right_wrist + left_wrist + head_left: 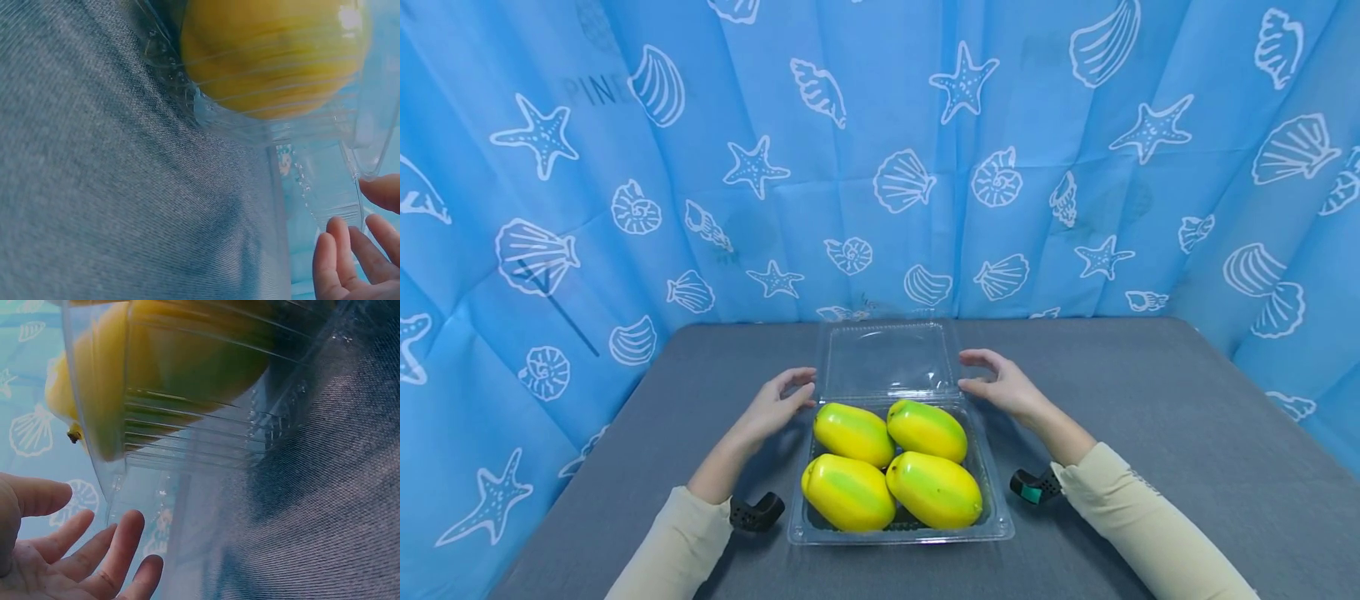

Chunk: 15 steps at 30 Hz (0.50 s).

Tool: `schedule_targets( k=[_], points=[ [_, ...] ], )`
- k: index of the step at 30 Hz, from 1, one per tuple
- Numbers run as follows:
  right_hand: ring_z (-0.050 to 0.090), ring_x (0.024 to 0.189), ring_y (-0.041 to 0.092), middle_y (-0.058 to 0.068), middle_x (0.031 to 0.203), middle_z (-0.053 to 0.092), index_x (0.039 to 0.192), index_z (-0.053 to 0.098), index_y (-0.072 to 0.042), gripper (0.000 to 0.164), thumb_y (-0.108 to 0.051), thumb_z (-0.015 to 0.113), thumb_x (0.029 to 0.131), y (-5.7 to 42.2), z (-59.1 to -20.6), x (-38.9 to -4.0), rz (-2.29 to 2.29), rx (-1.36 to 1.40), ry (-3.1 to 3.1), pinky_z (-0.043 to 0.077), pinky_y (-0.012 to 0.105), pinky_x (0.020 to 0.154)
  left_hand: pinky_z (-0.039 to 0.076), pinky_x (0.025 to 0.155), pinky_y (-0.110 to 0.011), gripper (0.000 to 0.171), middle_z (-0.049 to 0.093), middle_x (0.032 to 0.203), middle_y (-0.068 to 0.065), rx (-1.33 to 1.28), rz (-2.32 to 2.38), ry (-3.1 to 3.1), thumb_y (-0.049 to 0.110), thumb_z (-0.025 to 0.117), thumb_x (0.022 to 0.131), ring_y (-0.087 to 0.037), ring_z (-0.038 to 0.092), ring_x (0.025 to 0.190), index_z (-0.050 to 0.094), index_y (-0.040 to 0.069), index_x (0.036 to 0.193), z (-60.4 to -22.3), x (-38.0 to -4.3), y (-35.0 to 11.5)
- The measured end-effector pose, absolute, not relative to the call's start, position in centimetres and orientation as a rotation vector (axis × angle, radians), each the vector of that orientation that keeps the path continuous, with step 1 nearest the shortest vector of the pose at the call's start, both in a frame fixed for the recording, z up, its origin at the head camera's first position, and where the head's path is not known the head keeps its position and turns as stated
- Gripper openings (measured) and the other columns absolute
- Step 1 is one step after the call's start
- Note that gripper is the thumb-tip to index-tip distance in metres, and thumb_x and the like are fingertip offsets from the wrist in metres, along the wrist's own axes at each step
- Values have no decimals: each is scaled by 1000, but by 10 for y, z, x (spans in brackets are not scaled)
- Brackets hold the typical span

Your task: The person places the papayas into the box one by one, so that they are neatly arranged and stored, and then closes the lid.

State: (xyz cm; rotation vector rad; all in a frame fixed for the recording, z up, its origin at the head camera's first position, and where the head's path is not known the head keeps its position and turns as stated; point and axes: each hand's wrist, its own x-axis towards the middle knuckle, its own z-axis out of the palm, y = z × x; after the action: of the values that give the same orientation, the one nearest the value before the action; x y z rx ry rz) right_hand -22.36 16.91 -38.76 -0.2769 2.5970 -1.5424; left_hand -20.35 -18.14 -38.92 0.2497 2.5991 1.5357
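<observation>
A clear plastic clamshell box lies on the table, its hinged lid folded back on the far side. Several plump yellow-green fruits, oblong like mangoes or papayas, fill the base in two rows. My left hand is at the left of the hinge, fingers loosely bent; in the left wrist view the fingers are spread, with nothing held. On the opposite side, my right hand has its fingertips beside the lid's right edge. In the right wrist view its thumb is close to the plastic; contact cannot be told.
A grey cloth covers the table. Behind it hangs a blue curtain with white shells and starfish. Black wrist devices stick out under both sleeves, beside the box.
</observation>
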Motion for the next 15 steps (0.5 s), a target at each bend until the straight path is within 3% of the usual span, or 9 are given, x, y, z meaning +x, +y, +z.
schedule_targets(
  k=[8, 15],
  points=[
    [57, 109, 33, 21, 143, 38, 139, 35, -4, 55, -10, 59, 89, 168, -385, -220, -1581, -335, 2658, 51, 44, 93, 44, 102, -48, 46, 43, 141, -20, 287, 1581, 2587, 24, 43, 99, -26, 63, 103, 33, 8, 141, -382, -203, -183],
    [58, 95, 26, 20, 138, 43, 137, 39, -4, 55, -6, 62, 86, 166, -383, -218, -1571, -368, 2763, 54, 34, 80, 36, 108, -52, 50, 43, 142, -20, 270, 1606, 2579, 25, 43, 99, -30, 62, 109, 28, 8, 144, -377, -201, -182]
  ],
)
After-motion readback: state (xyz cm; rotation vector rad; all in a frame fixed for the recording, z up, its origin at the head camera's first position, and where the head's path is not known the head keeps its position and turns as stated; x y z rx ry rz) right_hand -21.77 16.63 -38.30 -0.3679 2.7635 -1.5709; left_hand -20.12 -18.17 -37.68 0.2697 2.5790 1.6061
